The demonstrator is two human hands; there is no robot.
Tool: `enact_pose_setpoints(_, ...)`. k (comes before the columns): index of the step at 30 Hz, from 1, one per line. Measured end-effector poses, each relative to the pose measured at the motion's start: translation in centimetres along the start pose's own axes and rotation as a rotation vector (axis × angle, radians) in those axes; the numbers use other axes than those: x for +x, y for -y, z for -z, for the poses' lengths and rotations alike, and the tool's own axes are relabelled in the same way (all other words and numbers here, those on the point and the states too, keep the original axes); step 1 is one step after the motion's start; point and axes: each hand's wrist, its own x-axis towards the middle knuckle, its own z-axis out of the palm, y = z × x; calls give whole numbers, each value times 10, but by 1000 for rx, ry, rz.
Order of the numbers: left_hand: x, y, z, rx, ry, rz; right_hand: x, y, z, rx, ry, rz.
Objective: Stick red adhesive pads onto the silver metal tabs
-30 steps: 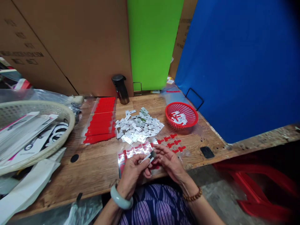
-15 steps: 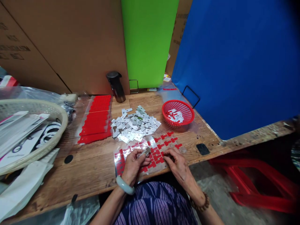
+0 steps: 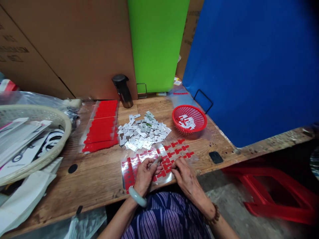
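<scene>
A clear plastic sheet [image 3: 167,179] of red T-shaped stickers [image 3: 171,154] lies beneath the left hand [image 3: 145,175] and right hand [image 3: 186,176], its long axis roughly along the near edge of the worktop [image 3: 94,179]. The left hand pinches a small grey metal-looking plate [image 3: 157,161]; the right curls its fingers at the sheet, grip indeterminable.

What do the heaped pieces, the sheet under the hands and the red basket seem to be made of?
Heaped pieces: probably thin metal, flat and smooth; some faces look grey, though white ones could be coated. Sheet: likely clear plastic film, glossy, showing bright glare around its red shapes. Red basket: apparently moulded plastic, slightly shiny, with evenly slotted walls.
</scene>
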Motion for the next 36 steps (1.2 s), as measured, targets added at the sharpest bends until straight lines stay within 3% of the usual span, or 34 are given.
enact_pose_setpoints(6,1,3,0,-2,-24,3,-7,4,-10,12,-85,-58)
enact_pose_setpoints(16,-1,0,-2,36,-44,4,1,12,-7,-53,2,-117)
enact_pose_setpoints(21,-1,0,-3,43,-61,0,1,7,-9,43,-16,-140)
enact_pose_setpoints(26,0,2,-3,42,-64,0,-1,1,-9,57,-40,-121)
enact_pose_setpoints(36,0,2,-4,-1,-90,-2,-6,12,-4,47,14,-73)
